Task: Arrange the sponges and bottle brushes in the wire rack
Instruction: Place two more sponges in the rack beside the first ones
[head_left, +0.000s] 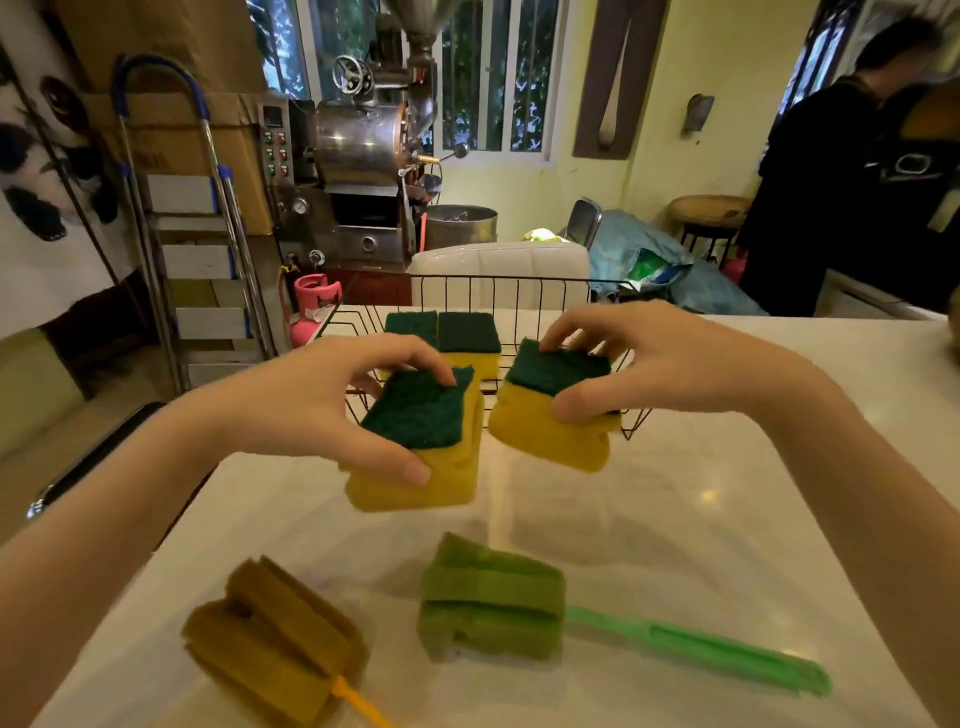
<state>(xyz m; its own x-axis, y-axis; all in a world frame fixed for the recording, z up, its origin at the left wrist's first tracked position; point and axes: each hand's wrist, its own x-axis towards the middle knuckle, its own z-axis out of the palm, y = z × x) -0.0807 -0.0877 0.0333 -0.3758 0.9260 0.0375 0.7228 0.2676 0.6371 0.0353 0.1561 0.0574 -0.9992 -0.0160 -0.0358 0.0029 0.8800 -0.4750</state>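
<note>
My left hand (311, 400) grips a yellow sponge with a dark green scouring top (421, 441), held in the air just in front of the black wire rack (519, 291). My right hand (660, 358) grips a second such sponge (550, 410) over the rack's near right corner. Two more yellow-and-green sponges (447, 335) stand side by side inside the rack. On the white table, near me, lie a green bottle brush (493, 603) with a long green handle and a brown-yellow bottle brush (275, 634) with an orange handle.
The white table (675, 545) runs from me to the rack at its far edge. A white chair back (498, 265) stands behind the rack. A folding stepladder (197, 234) and a metal machine (363, 156) are at the back left. A person in black (852, 182) stands at the far right.
</note>
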